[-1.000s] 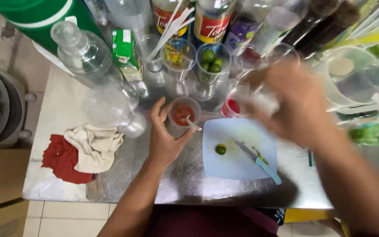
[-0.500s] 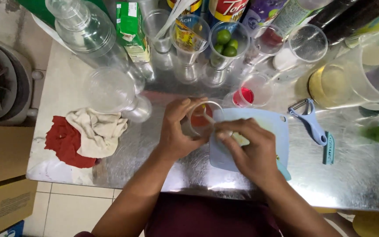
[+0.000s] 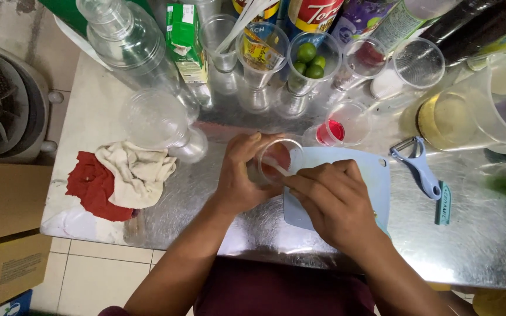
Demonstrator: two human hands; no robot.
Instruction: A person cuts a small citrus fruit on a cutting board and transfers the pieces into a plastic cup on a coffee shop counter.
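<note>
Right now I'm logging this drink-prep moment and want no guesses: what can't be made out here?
- Head view: the blue cutting board is largely covered by the right hand; what lies on it is hidden.
- The small clear cup sits in the left hand; the fingers hide what the right hand holds at its rim.
- Bottles at the back are cut off by the top edge.

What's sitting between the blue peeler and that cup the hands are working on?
In the head view, between the blue peeler and the clear plastic cup lies the far part of the pale blue cutting board; just beyond it stands a small cup of red liquid.
</note>
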